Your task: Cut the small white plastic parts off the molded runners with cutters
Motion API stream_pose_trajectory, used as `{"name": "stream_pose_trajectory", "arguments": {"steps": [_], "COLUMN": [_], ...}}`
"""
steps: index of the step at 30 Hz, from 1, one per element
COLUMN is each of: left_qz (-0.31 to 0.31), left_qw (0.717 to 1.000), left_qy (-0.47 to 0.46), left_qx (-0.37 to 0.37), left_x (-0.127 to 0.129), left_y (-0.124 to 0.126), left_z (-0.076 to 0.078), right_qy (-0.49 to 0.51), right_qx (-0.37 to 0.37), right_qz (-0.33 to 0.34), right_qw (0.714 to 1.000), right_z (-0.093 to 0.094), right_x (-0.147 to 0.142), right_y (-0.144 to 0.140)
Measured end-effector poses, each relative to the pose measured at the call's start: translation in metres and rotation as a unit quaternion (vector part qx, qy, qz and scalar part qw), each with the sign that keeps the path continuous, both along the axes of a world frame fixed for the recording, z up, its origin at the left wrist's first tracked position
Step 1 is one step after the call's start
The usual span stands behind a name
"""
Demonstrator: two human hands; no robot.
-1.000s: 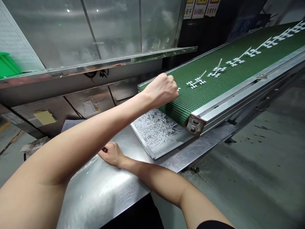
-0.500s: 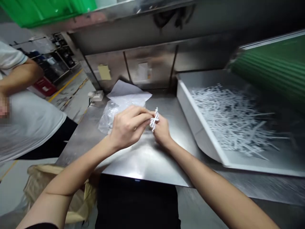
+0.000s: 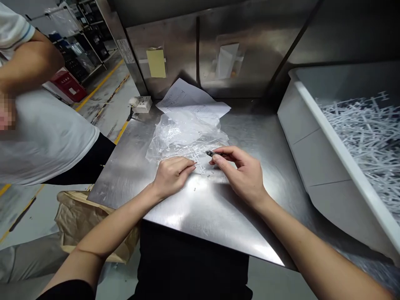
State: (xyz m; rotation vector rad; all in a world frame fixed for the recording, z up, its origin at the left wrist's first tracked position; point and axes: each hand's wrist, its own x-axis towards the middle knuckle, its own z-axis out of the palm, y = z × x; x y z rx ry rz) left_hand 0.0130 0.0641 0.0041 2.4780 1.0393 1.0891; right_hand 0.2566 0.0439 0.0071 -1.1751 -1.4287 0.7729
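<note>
Your left hand (image 3: 173,174) presses a small white plastic part (image 3: 198,163) flat on the steel table (image 3: 200,216), fingers curled. Your right hand (image 3: 242,171) pinches a small dark tool (image 3: 211,153) just beside it. Beyond lies a clear plastic bag (image 3: 184,131), then papers (image 3: 187,98).
</note>
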Motion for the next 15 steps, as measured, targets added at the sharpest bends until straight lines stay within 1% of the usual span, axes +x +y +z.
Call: {"name": "stream_pose_trajectory", "arguments": {"steps": [3, 6, 15], "left_qz": [-0.011, -0.028, -0.059], "left_qw": [1.0, 0.999, 0.997], "left_qy": [0.012, 0.017, 0.015], "left_qx": [-0.005, 0.001, 0.037], "left_x": [0.0, 0.0, 0.004], "left_y": [0.0, -0.001, -0.001], "left_z": [0.0, 0.001, -0.001], "right_qy": [-0.018, -0.016, -0.007], "right_qx": [0.001, -0.005, -0.032], "right_qz": [0.005, 0.013, 0.032], "right_qw": [1.0, 1.0, 0.999], "right_z": [-0.002, -0.003, 0.001], "right_x": [-0.002, -0.005, -0.012], "right_y": [-0.001, -0.003, -0.009]}}
